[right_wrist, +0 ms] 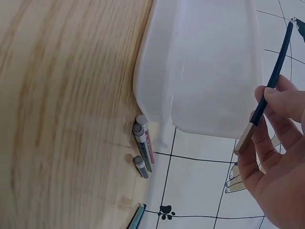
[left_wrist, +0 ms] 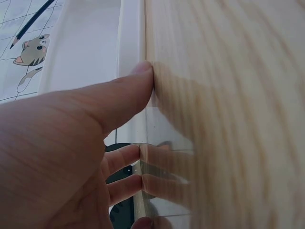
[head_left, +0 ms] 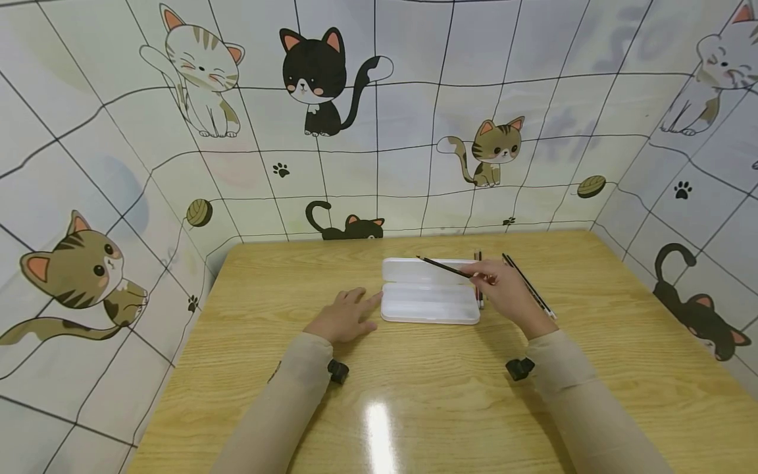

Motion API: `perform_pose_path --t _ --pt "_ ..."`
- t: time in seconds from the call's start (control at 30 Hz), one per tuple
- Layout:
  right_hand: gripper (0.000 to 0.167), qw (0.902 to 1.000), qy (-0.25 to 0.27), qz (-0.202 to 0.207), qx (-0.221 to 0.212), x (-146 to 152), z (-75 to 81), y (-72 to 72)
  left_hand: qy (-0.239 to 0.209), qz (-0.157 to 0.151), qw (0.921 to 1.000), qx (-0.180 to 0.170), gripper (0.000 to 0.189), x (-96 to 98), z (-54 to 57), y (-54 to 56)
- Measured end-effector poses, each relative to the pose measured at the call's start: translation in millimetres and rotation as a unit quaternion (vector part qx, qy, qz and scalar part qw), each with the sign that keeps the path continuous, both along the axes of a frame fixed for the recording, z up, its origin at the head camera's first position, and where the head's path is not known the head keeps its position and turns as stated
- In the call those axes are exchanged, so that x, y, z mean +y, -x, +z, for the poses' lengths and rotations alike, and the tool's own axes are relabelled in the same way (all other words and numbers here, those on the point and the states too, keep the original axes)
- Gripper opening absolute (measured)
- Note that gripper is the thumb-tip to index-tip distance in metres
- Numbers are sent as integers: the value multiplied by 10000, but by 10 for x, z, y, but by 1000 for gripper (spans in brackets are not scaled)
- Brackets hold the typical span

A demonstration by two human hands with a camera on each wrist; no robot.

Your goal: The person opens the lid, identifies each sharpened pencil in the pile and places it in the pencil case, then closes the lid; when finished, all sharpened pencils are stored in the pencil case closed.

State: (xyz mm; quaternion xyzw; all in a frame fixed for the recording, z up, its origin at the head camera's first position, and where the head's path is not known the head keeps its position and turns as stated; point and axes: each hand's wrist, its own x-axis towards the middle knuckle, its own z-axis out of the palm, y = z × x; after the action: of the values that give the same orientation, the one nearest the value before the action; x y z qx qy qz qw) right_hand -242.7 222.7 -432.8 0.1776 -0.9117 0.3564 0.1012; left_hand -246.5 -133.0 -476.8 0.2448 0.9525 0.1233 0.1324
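A white plastic pencil case (head_left: 429,315) lies open on the table, its lid folded back toward the wall. My right hand (head_left: 503,289) pinches a dark pencil (head_left: 443,266) between thumb and fingers and holds it above the lid, with the sharpened tip pointing left. In the right wrist view the pencil (right_wrist: 277,67) has a dark barrel and a light brown end near my palm. With fingers spread, my left hand (head_left: 345,318) rests on the table at the case's left side. The left wrist view shows its thumb (left_wrist: 128,88) by the case's front edge.
A few pencils (head_left: 480,296) lie beside the case's right end, partly behind my right hand. More dark pencils (head_left: 527,283) lie slanted farther right. A cat-patterned sheet (head_left: 408,164) rises behind and at both sides of the wooden table (head_left: 284,283).
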Motion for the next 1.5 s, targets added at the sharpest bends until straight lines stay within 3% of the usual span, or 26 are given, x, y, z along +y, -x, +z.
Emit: perform_pose_path --t 0.37,0.67,1.23,1.5 --pt "28 9995 -161 258 98 -20 -86 53 -36 -36 10000 -17 69 13 28 -17" --pt "27 9988 -305 276 -261 -68 -113 78 -23 -43 10000 -48 69 10 13 -14" --pt "28 9925 -1066 210 -563 -163 -156 164 114 -33 9999 63 70 16 20 7" --pt "26 9869 -1541 225 -416 -223 -168 175 124 -49 9998 124 68 18 20 -1"
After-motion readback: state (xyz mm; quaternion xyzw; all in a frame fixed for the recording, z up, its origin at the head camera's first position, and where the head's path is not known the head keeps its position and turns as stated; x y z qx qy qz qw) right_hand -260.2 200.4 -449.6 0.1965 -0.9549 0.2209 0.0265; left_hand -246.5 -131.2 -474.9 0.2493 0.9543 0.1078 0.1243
